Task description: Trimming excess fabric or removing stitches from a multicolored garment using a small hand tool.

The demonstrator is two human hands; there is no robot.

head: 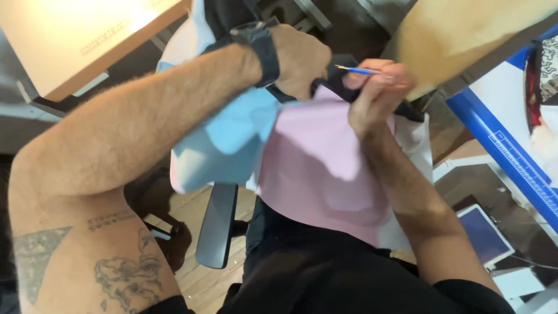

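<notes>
Up and left of my hands sits a pale wooden counter (87, 40); under my left arm there is wood flooring (192, 215) and a chair armrest (216, 224). My left hand (299, 58), wearing a black wristwatch (258, 43), is closed on the top edge of the light blue fabric (224, 142) and pink fabric (317, 168). My right hand (378, 93) touches it, fingers pinched shut around a thin blue tool (356, 70) at the pink edge. Right of that hand runs a blue ruler (511, 157), with a tablet (485, 232) below it.
</notes>
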